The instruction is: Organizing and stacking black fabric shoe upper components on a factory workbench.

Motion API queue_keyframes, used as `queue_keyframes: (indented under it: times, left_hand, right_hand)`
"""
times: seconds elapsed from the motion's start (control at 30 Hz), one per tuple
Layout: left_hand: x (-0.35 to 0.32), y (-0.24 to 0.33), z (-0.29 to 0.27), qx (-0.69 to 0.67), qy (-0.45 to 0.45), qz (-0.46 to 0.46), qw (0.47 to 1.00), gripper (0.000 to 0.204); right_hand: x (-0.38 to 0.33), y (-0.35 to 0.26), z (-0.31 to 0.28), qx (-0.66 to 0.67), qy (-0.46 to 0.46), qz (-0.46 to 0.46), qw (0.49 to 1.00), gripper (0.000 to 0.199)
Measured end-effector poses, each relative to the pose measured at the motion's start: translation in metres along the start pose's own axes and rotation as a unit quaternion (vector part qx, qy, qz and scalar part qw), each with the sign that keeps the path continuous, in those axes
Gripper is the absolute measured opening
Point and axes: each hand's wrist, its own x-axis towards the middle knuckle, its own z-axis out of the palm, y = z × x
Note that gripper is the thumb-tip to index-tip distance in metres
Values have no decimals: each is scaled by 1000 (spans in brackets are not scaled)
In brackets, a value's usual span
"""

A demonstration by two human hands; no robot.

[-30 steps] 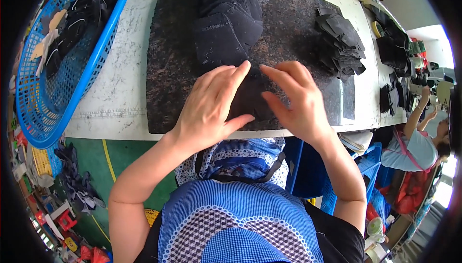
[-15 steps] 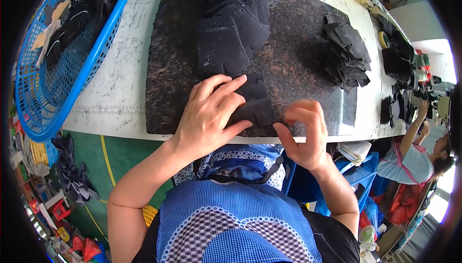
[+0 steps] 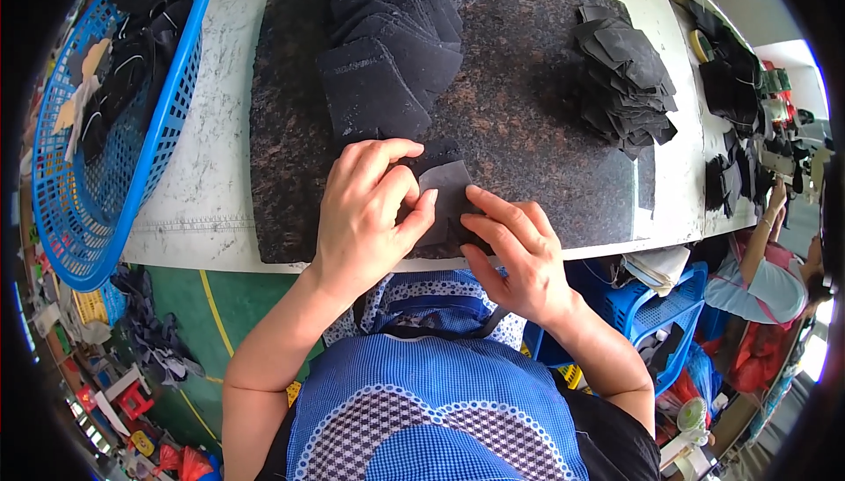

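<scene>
A small dark piece (image 3: 446, 183) of cloth-like material, its upper part greyer, lies near the front edge of a speckled dark stone slab. My left hand (image 3: 365, 208) is at its left side, fingers curled and thumb tip pressed on the piece by the bent index finger. On the other side my right hand (image 3: 521, 257) touches the right edge with its fingertips; its fingers are stretched out and the thumb is apart below. Just beyond my left hand is a fanned stack of larger black pieces (image 3: 374, 85). The fingers partly hide the small piece.
The stone slab (image 3: 528, 67) rests on a white worktable (image 3: 207, 164). A pile of small black pieces (image 3: 627, 85) sits at its right. Left is a blue plastic basket (image 3: 145, 160) with dark pieces inside. Another person (image 3: 761, 270) works at the far right, beyond a blue crate (image 3: 669, 323).
My right hand has moved left and its fingers have straightened onto the small piece's edge. A greyer surface of that piece now shows. The view has shifted slightly.
</scene>
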Motion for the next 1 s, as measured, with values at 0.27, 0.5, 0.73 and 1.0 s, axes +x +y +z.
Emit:
queue_keyframes:
  times: [0.27, 0.5, 0.73, 1.0]
  left_hand:
    - [-46, 20, -9, 62, -177, 57, 981, 73]
    - [13, -34, -41, 22, 135, -44, 990, 42]
    - [26, -62, -32, -131, 126, -129, 975, 34]
    - [21, -66, -42, -202, -22, -197, 959, 21]
  right_hand:
    - [19, -10, -6, -59, -59, -11, 996, 50]
    - [114, 10, 3, 6, 71, 51, 996, 21]
    - [135, 24, 31, -92, 83, 43, 991, 32]
    - [143, 18, 10, -212, 136, -24, 967, 26]
